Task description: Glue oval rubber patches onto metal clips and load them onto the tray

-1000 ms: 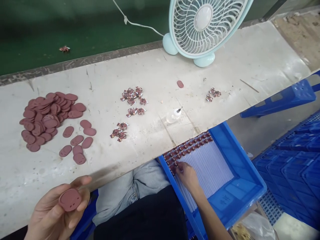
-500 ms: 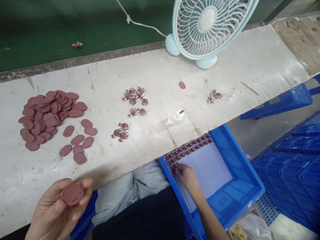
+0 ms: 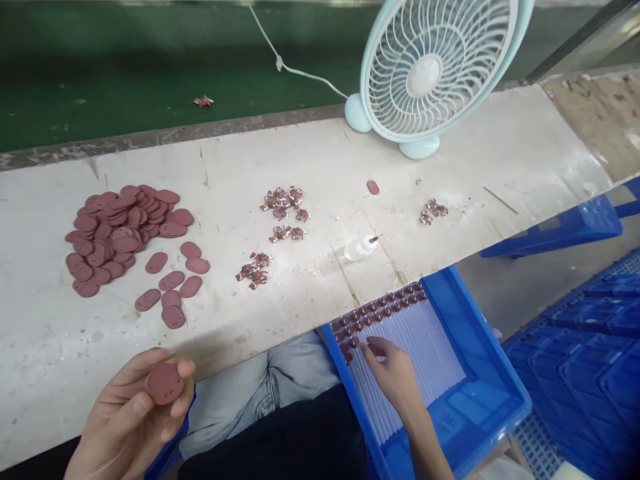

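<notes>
My left hand (image 3: 135, 410) grips a reddish-brown oval disc (image 3: 165, 384) between thumb and fingers, above the table's front edge. Over the blue crate (image 3: 493, 393), my right hand (image 3: 393, 367) has its fingers apart and nothing between them. Beside its fingertips, rows of small brown figures (image 3: 385, 307) line the crate's back and left part, on a ribbed white sheet (image 3: 425, 347). A heap of oval discs (image 3: 115, 233) lies at the table's left, with several loose discs (image 3: 171, 280) beside it. Small figures (image 3: 283, 203) lie in clusters mid-table.
A light blue fan (image 3: 425, 77) stands at the table's back. A small clear bottle (image 3: 357, 249) lies near the middle, with a single disc (image 3: 373, 187) behind it. More figures (image 3: 434, 211) lie to the right. Stacked blue crates (image 3: 575, 360) stand on the floor at right.
My right hand has let go of a figure at the rows and drawn slightly back, its fingers parting. My left hand still holds its disc. The whole view has shifted a little.
</notes>
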A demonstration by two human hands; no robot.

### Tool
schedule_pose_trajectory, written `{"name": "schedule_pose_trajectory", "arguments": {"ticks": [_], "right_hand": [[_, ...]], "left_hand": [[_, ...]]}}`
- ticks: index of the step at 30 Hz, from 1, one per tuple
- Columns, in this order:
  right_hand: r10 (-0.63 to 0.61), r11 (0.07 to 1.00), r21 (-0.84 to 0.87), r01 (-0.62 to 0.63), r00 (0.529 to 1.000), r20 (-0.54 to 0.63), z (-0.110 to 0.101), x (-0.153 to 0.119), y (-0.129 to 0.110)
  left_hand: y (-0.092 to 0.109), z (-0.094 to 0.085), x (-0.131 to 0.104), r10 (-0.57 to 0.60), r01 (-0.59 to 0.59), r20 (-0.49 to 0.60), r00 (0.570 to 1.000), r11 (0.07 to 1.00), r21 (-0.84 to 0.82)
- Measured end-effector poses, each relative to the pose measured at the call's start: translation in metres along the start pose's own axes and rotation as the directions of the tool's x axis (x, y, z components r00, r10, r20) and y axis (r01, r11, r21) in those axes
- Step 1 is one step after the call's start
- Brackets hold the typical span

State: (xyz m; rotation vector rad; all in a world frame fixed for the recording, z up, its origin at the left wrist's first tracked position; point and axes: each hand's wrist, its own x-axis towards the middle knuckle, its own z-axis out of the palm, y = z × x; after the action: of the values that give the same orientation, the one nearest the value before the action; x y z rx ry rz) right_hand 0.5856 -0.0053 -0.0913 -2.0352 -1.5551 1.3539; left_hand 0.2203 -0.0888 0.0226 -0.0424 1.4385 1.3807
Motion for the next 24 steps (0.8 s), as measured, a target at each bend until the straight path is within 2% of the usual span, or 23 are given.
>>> {"name": "schedule_pose_trajectory", "arguments": {"ticks": [3,5,6,7,8,9,10,11,12,13,15,18,20,22,24], "right_hand": [[-0.064,0.96,0.272,0.06,0.998,0.005,-0.018,-0.013,-0.047],[-0.132,0.901,0.423,0.096,0.99,0.055,-0.019,-0.01,-0.084],[-0.167,0.84,0.535,0.085,0.98,0.106,-0.016,-0.003,-0.103],[-0.207,0.738,0.674,0.036,0.962,0.175,-0.012,0.007,-0.122],[-0.263,0.578,0.814,-0.056,0.932,0.25,-0.008,0.019,-0.14],[-0.334,0.374,0.91,-0.177,0.89,0.311,-0.003,0.031,-0.157],[-0.406,0.174,0.938,-0.299,0.846,0.345,0.002,0.043,-0.171],[-0.466,0.026,0.919,-0.392,0.809,0.359,0.005,0.052,-0.183],[-0.505,-0.051,0.893,-0.447,0.783,0.363,0.009,0.058,-0.192],[-0.524,-0.076,0.877,-0.474,0.768,0.369,0.011,0.061,-0.198],[-0.508,-0.01,0.898,-0.44,0.775,0.375,0.015,0.053,-0.203],[-0.429,0.226,0.949,-0.219,0.853,0.299,0.021,0.02,-0.203],[-0.396,0.379,0.922,-0.077,0.887,0.236,0.027,-0.004,-0.204],[-0.39,0.467,0.884,-0.003,0.897,0.208,0.035,-0.022,-0.205],[-0.403,0.514,0.856,0.048,0.895,0.192,0.041,-0.031,-0.205]], "left_hand": [[-0.008,0.019,-0.005,0.003,-0.002,0.027,1.0,1.0,-0.025],[-0.016,0.032,-0.004,-0.004,0.012,0.115,0.993,0.998,-0.069],[-0.02,0.038,-0.003,-0.003,0.022,0.178,0.984,0.995,-0.102],[-0.025,0.043,-0.001,0.002,0.033,0.248,0.969,0.99,-0.137],[-0.028,0.047,0.001,0.014,0.044,0.32,0.947,0.984,-0.172],[-0.032,0.051,0.003,0.029,0.054,0.383,0.923,0.977,-0.204],[-0.035,0.053,0.005,0.043,0.064,0.431,0.901,0.971,-0.231],[-0.037,0.054,0.007,0.054,0.074,0.463,0.885,0.965,-0.252],[-0.039,0.054,0.008,0.06,0.084,0.483,0.874,0.959,-0.272],[-0.04,0.054,0.009,0.065,0.093,0.491,0.869,0.952,-0.29],[-0.042,0.054,0.01,0.068,0.106,0.494,0.867,0.943,-0.316],[-0.043,0.055,0.011,0.081,0.11,0.495,0.865,0.932,-0.345],[-0.043,0.057,0.012,0.095,0.105,0.497,0.863,0.927,-0.359],[-0.043,0.059,0.014,0.092,0.105,0.501,0.86,0.931,-0.351],[-0.043,0.06,0.015,0.076,0.117,0.503,0.861,0.932,-0.342]]}}
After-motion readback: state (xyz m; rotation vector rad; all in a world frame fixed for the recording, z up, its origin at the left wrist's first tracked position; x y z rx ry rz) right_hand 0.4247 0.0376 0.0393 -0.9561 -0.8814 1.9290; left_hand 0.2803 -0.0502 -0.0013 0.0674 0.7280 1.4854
